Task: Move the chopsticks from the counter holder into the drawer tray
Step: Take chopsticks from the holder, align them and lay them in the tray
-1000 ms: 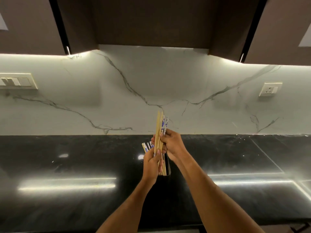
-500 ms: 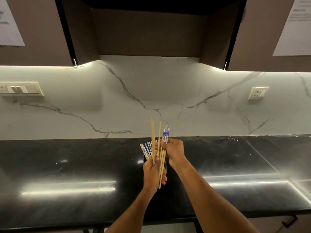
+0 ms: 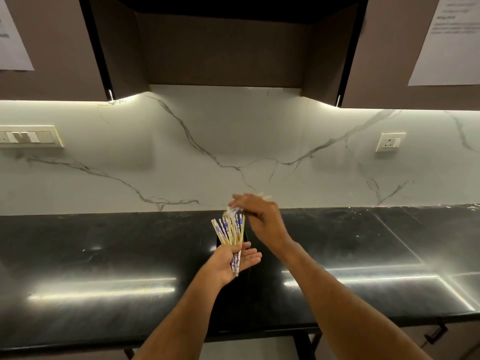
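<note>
Only the head view here. Chopsticks [image 3: 230, 229] were out of the holder [image 3: 246, 258] and fanned in the left hand [image 3: 228, 263], its grip closed loosely on them above the black table [image 3: 104, 268]. Right hand [image 3: 259, 216] was blurred at the tops, a couple of sticks poking past it; can't tell if its grip was clamped. Roughly eight sticks, hard to count. No drawer tray in sight, so I'd say that half was still left.

Home kitchen: black counter [image 3: 104, 255], marble backsplash [image 3: 233, 141], overhead cabinets [image 3: 223, 48].
</note>
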